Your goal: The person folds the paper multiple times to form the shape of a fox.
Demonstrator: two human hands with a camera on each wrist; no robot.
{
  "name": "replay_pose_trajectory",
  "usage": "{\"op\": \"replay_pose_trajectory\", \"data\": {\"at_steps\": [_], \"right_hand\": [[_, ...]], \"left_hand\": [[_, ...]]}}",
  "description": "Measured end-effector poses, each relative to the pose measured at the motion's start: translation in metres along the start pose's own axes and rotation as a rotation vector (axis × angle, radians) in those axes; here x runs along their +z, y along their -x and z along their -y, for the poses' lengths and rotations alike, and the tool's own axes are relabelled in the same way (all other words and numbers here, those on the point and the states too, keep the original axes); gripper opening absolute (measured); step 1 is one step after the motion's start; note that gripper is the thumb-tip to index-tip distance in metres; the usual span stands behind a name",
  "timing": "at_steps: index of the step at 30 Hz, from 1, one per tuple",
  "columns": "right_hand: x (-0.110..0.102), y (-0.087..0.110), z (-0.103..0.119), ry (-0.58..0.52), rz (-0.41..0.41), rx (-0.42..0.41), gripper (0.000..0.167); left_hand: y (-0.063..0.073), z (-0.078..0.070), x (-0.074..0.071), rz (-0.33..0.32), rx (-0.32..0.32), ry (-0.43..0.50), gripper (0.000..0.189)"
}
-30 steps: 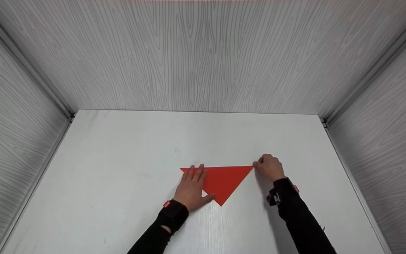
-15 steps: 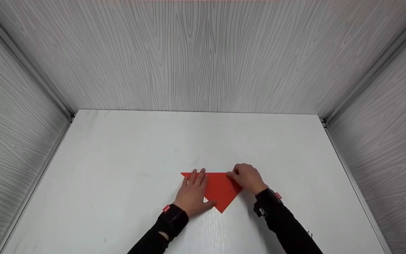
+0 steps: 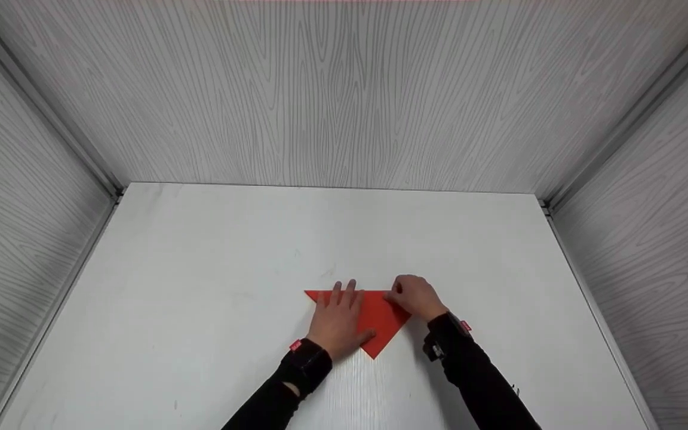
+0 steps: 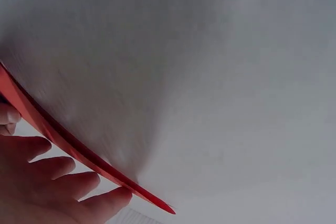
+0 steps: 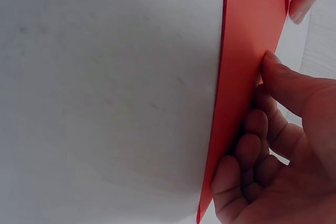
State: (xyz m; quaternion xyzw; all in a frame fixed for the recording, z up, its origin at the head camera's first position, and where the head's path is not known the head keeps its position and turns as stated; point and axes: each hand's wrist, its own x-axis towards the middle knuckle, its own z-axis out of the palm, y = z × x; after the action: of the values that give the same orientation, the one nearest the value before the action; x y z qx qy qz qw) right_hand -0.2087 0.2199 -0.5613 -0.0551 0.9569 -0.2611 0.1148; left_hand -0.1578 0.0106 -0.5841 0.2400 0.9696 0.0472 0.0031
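Observation:
A red sheet of paper (image 3: 383,322), folded into a triangle, lies on the white table with a long edge at the back and a point toward the person. My left hand (image 3: 338,322) rests on its left part, fingers spread and thumb near the lower point. At the back right edge, my right hand (image 3: 420,298) grips the paper between thumb and curled fingers and covers the right corner. In the right wrist view, its thumb (image 5: 286,80) touches the paper's folded edge. The left wrist view shows the paper's layers (image 4: 79,150) slightly apart along the long edge.
The white tabletop (image 3: 212,257) surrounds the paper. A grey wood-grain panel (image 3: 332,95) stands behind it, with similar side panels at left (image 3: 21,197) and right (image 3: 648,197). Both wrists wear black bands.
My right hand has moved left from the paper's right corner onto its long back edge. The paper has shifted slightly toward the person, and my left hand has slid a little right on it.

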Motion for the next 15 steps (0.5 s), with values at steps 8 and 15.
{"op": "replay_pose_trajectory", "data": {"at_steps": [8, 15], "right_hand": [[0.0022, -0.0013, 0.0002, 0.002, 0.014, 0.011, 0.021], [0.0007, -0.0021, -0.0020, -0.004, 0.018, 0.010, 0.023]], "left_hand": [[-0.0074, -0.0055, 0.0068, -0.001, -0.004, -0.010, 0.084], [-0.0060, -0.0013, 0.0102, -0.035, 0.011, -0.024, 0.086]]}}
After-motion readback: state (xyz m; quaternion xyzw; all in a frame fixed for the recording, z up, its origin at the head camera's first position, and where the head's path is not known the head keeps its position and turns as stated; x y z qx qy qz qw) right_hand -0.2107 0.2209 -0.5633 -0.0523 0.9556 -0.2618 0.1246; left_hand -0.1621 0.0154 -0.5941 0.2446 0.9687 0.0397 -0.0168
